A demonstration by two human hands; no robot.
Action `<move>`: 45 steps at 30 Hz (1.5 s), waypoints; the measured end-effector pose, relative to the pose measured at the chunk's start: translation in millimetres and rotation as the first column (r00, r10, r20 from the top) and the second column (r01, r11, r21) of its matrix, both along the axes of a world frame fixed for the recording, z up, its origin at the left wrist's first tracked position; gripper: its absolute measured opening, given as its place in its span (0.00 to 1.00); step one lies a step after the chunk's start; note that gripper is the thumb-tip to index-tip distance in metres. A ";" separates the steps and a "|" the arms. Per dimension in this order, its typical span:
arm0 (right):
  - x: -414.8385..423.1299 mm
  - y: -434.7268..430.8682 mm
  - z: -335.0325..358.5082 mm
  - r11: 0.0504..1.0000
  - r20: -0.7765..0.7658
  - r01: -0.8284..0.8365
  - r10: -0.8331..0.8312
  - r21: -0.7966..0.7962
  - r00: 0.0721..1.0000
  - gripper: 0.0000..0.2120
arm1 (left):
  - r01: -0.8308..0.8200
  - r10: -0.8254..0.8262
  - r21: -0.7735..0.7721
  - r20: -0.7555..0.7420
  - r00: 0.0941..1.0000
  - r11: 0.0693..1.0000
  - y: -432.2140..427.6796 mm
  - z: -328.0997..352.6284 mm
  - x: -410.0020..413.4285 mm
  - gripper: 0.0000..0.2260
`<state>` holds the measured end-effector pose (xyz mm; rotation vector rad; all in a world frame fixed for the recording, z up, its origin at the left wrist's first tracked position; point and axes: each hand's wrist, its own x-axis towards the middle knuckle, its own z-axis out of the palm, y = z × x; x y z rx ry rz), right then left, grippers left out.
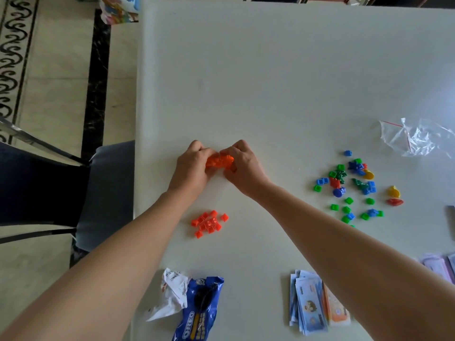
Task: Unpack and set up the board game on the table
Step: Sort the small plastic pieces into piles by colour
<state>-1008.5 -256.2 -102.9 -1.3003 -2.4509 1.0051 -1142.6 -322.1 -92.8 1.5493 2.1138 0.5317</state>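
From the head view, the white worktop (270, 82) is smooth and matte. Its left edge runs straight down the frame, with a dark padded chair (49, 188) just beside it, over a tiled floor (56, 77) with a black scroll border. The far edge lies along the top of the picture. Between that edge and the hands stretches a wide bare span of surface.

Near the middle, the left hand (194, 163) and right hand (242, 166) meet knuckle to knuckle. Both have their fingers curled around a clump of orange plastic pieces (219, 160), which they grip between them just above the surface. Nearer the body, between the forearms, lies a loose pile of small orange square blocks (209, 223).

Well to the right, glossy green, blue, yellow and red tokens (354, 188) lie scattered: squares, stars and rounded pawns. Beyond them is a crumpled clear plastic bag (416, 140) with a red seal strip. Along the near edge lie a fanned stack of paper play money (312, 303), blue on top with orange beneath, and a shiny blue Oreo packet (199, 308) touching a crumpled white wrapper (172, 291). Pale purple cards (438, 264) are cut off by the right border.
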 end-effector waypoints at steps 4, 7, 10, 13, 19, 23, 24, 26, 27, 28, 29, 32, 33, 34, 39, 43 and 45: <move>-3.6 -15.2 0.1 0.996 -0.016 -0.095 0.095 -0.002 0.995 0.20 | -0.025 0.025 -0.006 0.006 1.000 1.000 -24.2 1.7 -5.6 0.10; -5.1 -29.1 -0.9 0.987 -0.025 -0.160 0.159 -0.005 0.987 0.20 | -0.041 0.041 -0.014 -0.005 0.999 0.999 -43.4 3.1 -8.0 0.10; -7.2 -39.0 -0.5 0.983 -0.026 -0.182 0.182 -0.015 0.983 0.20 | -0.071 0.071 -0.020 -0.005 0.997 0.997 -57.5 4.1 -7.3 0.11; -9.2 -44.0 1.2 0.984 -0.029 -0.175 0.175 -0.016 0.984 0.20 | -0.103 0.103 -0.014 -0.013 0.995 0.995 -64.0 3.9 -4.8 0.12; -8.7 -48.9 3.9 0.990 -0.046 -0.139 0.137 -0.035 0.989 0.23 | -0.114 0.113 -0.012 -0.060 0.992 0.993 -66.7 4.7 -2.3 0.15; -9.0 -48.1 2.3 0.990 -0.054 -0.126 0.123 -0.056 0.991 0.24 | -0.104 0.101 -0.030 -0.082 0.991 0.994 -69.1 7.5 -2.9 0.15; -8.3 -47.5 3.0 0.990 -0.062 -0.129 0.126 -0.059 0.990 0.24 | -0.101 0.097 -0.033 -0.087 0.991 0.994 -69.8 9.4 -3.0 0.15; -4.7 -45.6 6.1 0.986 -0.075 -0.151 0.146 -0.063 0.986 0.26 | -0.097 0.091 -0.044 -0.115 0.989 0.994 -71.5 12.6 -3.0 0.17; -1.9 -44.5 8.5 0.984 -0.081 -0.165 0.159 -0.073 0.984 0.27 | -0.098 0.092 -0.039 -0.138 0.986 0.994 -72.5 13.9 -2.9 0.20; 2.9 -42.9 12.3 0.981 -0.093 -0.173 0.165 -0.082 0.982 0.27 | -0.098 0.093 -0.020 -0.159 0.983 0.995 -72.9 16.1 -1.7 0.24; 7.2 -41.1 15.8 0.981 -0.105 -0.177 0.168 -0.082 0.980 0.27 | -0.103 0.105 0.020 -0.170 0.980 0.994 -73.3 17.9 -1.0 0.26; 31.4 -33.2 27.6 0.994 -0.122 -0.093 0.085 -0.061 0.989 0.23 | -0.108 0.129 0.133 -0.161 0.979 0.985 -65.7 27.5 14.6 0.22; 46.2 -29.2 33.1 0.998 -0.126 -0.037 0.030 -0.059 0.992 0.21 | -0.091 0.112 0.141 -0.148 0.983 0.986 -58.0 31.0 27.6 0.20; 58.3 -26.8 37.2 0.998 -0.130 0.002 -0.009 -0.056 0.992 0.19 | -0.070 0.087 0.135 -0.130 0.988 0.988 -51.8 33.8 39.2 0.18; 146.3 -16.8 46.7 0.988 0.032 0.151 -0.151 0.005 0.988 0.11 | 0.166 -0.163 0.067 -0.044 0.986 0.984 -17.8 34.8 121.9 0.10; 227.1 -14.9 45.6 0.955 0.125 0.295 -0.296 0.024 0.947 0.08 | 0.289 -0.289 -0.005 -0.013 0.957 0.957 0.5 30.7 191.9 0.10; 258.4 -19.9 40.7 0.945 0.138 0.328 -0.327 0.019 0.935 0.08 | 0.329 -0.329 -0.025 -0.002 0.944 0.944 4.5 26.9 217.0 0.11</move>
